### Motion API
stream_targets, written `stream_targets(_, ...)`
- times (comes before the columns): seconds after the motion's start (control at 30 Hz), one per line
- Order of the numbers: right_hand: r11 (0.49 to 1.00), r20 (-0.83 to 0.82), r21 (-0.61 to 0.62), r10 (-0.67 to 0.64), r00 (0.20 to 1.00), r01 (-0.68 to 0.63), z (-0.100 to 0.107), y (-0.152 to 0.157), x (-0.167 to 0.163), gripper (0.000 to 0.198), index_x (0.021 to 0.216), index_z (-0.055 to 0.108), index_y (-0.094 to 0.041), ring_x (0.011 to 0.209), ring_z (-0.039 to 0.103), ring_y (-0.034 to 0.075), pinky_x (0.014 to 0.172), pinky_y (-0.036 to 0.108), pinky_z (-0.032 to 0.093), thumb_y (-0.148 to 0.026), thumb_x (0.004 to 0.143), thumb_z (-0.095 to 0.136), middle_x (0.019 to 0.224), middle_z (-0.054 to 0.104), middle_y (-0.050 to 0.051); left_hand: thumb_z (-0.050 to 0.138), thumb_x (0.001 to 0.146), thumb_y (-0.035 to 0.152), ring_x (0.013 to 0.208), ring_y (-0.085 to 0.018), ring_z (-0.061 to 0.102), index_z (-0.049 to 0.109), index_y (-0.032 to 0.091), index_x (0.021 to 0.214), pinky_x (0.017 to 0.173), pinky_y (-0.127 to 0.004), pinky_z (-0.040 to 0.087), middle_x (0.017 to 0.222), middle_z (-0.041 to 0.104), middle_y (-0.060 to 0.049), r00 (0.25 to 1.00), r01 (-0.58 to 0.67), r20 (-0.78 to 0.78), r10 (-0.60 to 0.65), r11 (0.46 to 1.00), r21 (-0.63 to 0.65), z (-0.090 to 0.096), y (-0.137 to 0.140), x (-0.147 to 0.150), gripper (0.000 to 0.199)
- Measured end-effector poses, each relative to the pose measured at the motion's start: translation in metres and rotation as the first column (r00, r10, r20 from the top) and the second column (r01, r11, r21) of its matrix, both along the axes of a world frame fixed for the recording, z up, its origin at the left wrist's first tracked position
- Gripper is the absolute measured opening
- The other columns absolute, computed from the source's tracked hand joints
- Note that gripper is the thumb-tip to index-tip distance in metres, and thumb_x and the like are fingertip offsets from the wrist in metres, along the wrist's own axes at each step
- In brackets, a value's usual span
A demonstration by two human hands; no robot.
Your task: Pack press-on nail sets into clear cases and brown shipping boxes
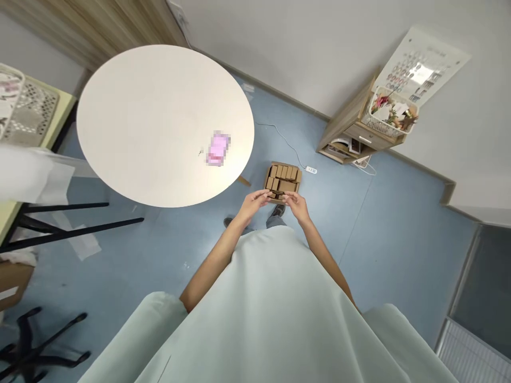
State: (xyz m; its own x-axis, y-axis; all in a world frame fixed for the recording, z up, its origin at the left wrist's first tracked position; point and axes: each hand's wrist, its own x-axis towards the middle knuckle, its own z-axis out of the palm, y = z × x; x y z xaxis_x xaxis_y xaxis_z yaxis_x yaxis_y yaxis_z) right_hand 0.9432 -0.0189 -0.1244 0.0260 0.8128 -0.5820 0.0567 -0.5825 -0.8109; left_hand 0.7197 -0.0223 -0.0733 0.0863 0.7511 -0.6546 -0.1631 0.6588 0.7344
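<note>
My left hand (254, 204) and my right hand (297, 205) are raised in front of my body, fingers pinched and pointing towards each other. A thin dark strip-like thing (276, 193) seems to stretch between the two sets of fingertips; it is too small to name. Below them on the floor is an open cardboard box (300, 178) filled with several small brown cartons (284, 171). The near edge of this box is partly hidden behind my fingers.
A round white table (151, 122) stands at the left, with a blurred pink item (218, 149) on it. A power strip (311, 170) and cord lie on the floor beside the box. A wooden cabinet (349, 119) bears a filled basket (393, 114). Black chair legs (48, 346) show lower left.
</note>
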Motion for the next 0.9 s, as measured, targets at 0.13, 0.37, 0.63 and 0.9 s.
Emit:
stream_targets(0.13,0.989,0.01,0.135,0.06,0.998,-0.061,0.048,-0.01,-0.04,0.056,0.116,0.08,-0.025,0.114,0.085,0.03,0.112,0.052,0.067,-0.072,0.086,0.087,0.124,0.089,0.013,0.092,0.081,0.066,0.138,-0.038,0.077,0.084,0.02,0.129,0.125,-0.055,0.057,0.15,0.081,-0.019,0.999,-0.042,0.025,0.04,0.996,0.079,0.024,-0.019,-0.045,0.067)
stream_targets(0.37,0.968,0.028,0.227,0.101,0.994,-0.105,0.107,-0.043,-0.143,0.057,0.12,0.081,-0.027,0.114,0.085,0.028,0.112,0.049,0.068,-0.075,0.089,0.087,0.126,0.089,0.012,0.091,0.085,0.063,0.138,-0.036,0.078,0.082,0.021,0.132,0.125,-0.054,0.057,0.151,0.08,-0.017,0.986,-0.162,0.074,0.152,0.976,0.149,0.051,-0.08,-0.167,0.063)
stream_targets(0.63,0.939,0.033,0.242,0.245,0.969,-0.245,0.133,-0.071,-0.282,0.062,0.123,0.082,-0.026,0.116,0.084,0.029,0.112,0.05,0.068,-0.077,0.09,0.087,0.129,0.088,0.013,0.085,0.091,0.062,0.141,-0.035,0.076,0.081,0.023,0.133,0.128,-0.054,0.056,0.15,0.081,-0.015,0.91,-0.415,0.063,0.411,0.896,0.156,0.062,-0.157,-0.298,0.058)
stream_targets(0.9,0.824,0.019,0.229,0.528,0.849,-0.518,0.141,-0.064,-0.414,0.057,0.122,0.082,-0.027,0.114,0.084,0.029,0.11,0.051,0.068,-0.076,0.093,0.084,0.129,0.088,0.012,0.076,0.103,0.055,0.145,-0.035,0.073,0.08,0.023,0.137,0.13,-0.055,0.053,0.152,0.079,-0.014,0.745,-0.661,0.034,0.666,0.73,0.175,0.079,-0.201,-0.386,0.047)
